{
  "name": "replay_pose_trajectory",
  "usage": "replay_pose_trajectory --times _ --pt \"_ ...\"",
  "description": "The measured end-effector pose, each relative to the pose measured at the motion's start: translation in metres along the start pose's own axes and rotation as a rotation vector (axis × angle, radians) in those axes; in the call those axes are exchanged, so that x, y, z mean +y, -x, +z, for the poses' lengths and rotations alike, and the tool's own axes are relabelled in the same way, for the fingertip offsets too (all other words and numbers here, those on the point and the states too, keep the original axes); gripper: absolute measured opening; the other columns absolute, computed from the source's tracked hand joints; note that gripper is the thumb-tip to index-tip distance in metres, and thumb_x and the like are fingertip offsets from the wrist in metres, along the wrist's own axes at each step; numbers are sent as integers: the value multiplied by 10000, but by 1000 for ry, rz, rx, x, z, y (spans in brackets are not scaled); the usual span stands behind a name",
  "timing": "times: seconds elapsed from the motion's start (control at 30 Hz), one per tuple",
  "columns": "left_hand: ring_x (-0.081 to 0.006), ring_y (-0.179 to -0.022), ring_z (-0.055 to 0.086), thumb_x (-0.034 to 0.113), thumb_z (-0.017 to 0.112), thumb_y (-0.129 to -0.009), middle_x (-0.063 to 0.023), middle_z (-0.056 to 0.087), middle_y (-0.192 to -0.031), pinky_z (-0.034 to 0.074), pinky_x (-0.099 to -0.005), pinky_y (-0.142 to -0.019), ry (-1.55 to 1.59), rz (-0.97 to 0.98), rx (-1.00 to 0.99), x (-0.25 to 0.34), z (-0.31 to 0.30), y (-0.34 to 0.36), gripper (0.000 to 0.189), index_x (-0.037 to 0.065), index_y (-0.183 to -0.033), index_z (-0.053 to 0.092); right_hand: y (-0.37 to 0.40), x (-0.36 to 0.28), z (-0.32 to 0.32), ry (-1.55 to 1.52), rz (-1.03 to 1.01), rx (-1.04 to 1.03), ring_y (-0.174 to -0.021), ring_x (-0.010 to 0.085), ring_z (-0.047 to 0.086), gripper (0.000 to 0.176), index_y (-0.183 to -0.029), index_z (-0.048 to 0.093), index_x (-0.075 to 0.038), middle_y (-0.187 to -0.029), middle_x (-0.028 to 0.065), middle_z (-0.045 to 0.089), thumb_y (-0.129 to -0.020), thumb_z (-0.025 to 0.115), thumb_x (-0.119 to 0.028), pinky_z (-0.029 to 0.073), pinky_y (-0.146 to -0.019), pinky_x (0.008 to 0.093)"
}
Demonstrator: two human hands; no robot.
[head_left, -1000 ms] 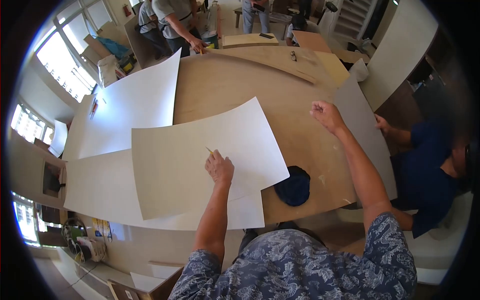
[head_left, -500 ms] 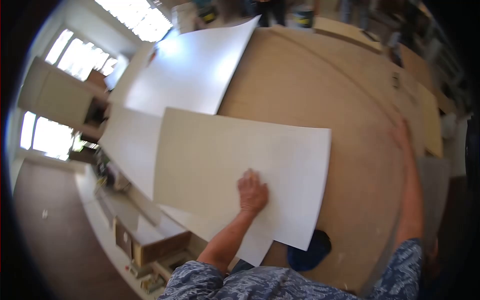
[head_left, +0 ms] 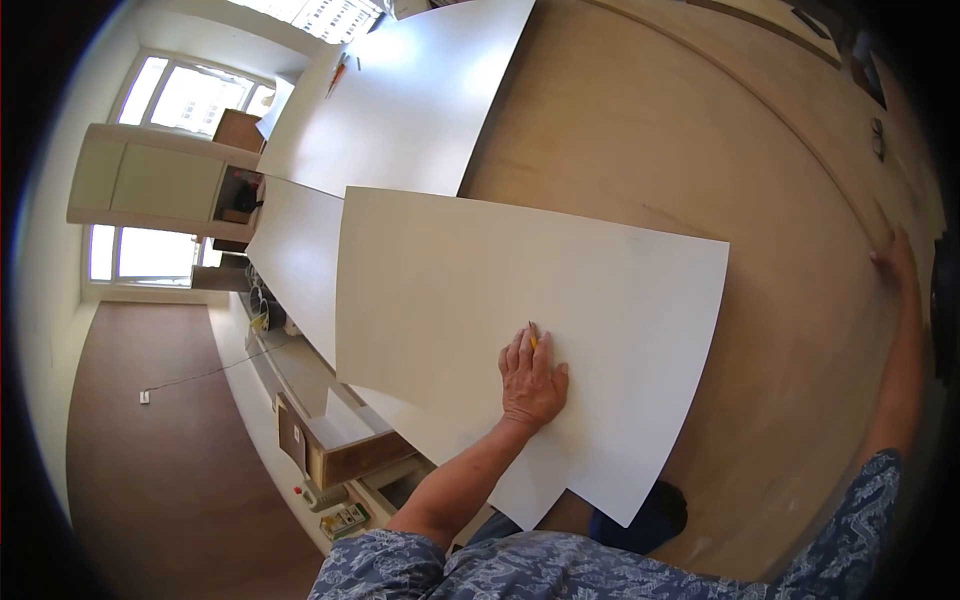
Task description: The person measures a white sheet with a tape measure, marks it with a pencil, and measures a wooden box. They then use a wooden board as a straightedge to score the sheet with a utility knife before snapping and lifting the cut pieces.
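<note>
My left hand (head_left: pixel 532 385) lies on a white sheet (head_left: pixel 450 290), fingers close together, with a yellow pencil (head_left: pixel 533 338) tucked between them. This sheet overlaps a second white sheet (head_left: pixel 300 240) and part of the large brown board (head_left: pixel 620 130). At the far right, my right hand (head_left: pixel 896 258) is stretched out with its fingers curled at the end of a long thin wooden strip (head_left: pixel 800 125), which curves across the board in this view. The grip on the strip is small and partly hidden.
A large glossy white panel (head_left: pixel 400 100) lies at the back left, with an orange-handled tool (head_left: pixel 338 74) on it. A wooden drawer-like box (head_left: pixel 350 455) stands at lower left. A dark blue rounded thing (head_left: pixel 640 525) shows under the sheet's near edge. Eyeglasses (head_left: pixel 877 138) lie far right.
The view has shifted and steadied, so the sheets sit further right in it. My left hand stays on the sheet with the pencil. My right hand stays at the far right by the strip.
</note>
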State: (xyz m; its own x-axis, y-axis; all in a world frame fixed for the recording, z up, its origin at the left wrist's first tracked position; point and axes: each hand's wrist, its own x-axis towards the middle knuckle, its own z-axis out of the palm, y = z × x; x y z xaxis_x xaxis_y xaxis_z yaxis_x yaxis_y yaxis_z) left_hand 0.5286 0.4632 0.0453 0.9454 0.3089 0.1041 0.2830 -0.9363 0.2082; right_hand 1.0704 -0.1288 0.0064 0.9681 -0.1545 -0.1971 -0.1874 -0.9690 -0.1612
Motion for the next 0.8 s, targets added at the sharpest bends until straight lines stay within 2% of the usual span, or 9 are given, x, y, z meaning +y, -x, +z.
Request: replay_pose_trajectory --times 0.13,0.27,0.43,0.53,0.63,0.7,0.73,0.77,0.8 --pt "-455 -1427 345 225 619 -917 -321 403 -1520 227 -577 -1176 -9 -13 -33 3 1 1 614 -38 -1437 426 60 -49 -40 224 -35 -93 -1431 314 450 1097 -1526 411 16 -1557 210 447 -568 910 -175 363 -1199 373" --pt "-457 -1444 317 232 602 -934 -328 390 -1524 207 -578 -1185 26 8 -11 -2 2 5 604 -44 -1440 421 84 -27 -43 -34 -199 -129 -1244 307 593 1059 -1465 464 58 -1372 226 585 -540 876 -252 456 -1084 364" --pt "-452 -1438 325 241 610 -938 -323 391 -1524 210 -575 -1184 52 1 3 -4 1 9 610 -41 -1445 421 225 -122 -146 -203 -253 -205 -968 256 677 885 -1316 583 69 -1095 173 686 -563 835 -323 520 -895 359" --pt "-434 -1427 349 272 632 -939 -307 416 -1512 216 -569 -1183 96 -9 43 -3 3 7 620 -35 -1439 432 320 -183 -192 -252 -315 -113 -967 265 672 914 -1338 547 96 -1119 196 673 -597 828 -359 510 -913 349" --pt "-420 -1397 399 302 685 -917 -285 455 -1487 249 -559 -1176 223 6 82 -20 0 12 663 -26 -1441 443 414 -228 -234 -314 -281 -328 -950 219 659 807 -1300 579 78 -1084 159 681 -669 797 -376 508 -887 324" --pt "-419 -1331 460 297 749 -862 -275 498 -1439 297 -560 -1142 379 1 117 -44 3 19 728 -26 -1442 449 461 -231 -246 -300 -231 -370 -965 206 659 762 -1288 595 63 -1075 147 685 -699 780 -384 506 -878 315" --pt "-423 -1278 502 283 791 -818 -272 528 -1400 329 -565 -1113 479 -14 143 -68 0 16 775 -30 -1442 452 481 -234 -255 -294 -214 -372 -973 200 659 740 -1282 603 55 -1071 141 688 -714 772 -388 504 -874 310" --pt "-422 -1251 532 272 817 -786 -266 544 -1396 352 -564 -1100 314 86 427 -100 -11 19 806 -23 -1445 459 502 -233 -258 -277 -241 -275 -819 179 664 641 -1129 647 22 -966 110 689 -694 795 -423 520 -744 294" --pt "-414 -1259 532 296 803 -798 -266 531 -1423 355 -564 -1097 166 99 519 -137 -43 22 806 -25 -1451 458 522 -234 -260 -284 -223 -249 -807 175 665 644 -1130 645 23 -964 108 693 -697 797 -428 523 -728 287"
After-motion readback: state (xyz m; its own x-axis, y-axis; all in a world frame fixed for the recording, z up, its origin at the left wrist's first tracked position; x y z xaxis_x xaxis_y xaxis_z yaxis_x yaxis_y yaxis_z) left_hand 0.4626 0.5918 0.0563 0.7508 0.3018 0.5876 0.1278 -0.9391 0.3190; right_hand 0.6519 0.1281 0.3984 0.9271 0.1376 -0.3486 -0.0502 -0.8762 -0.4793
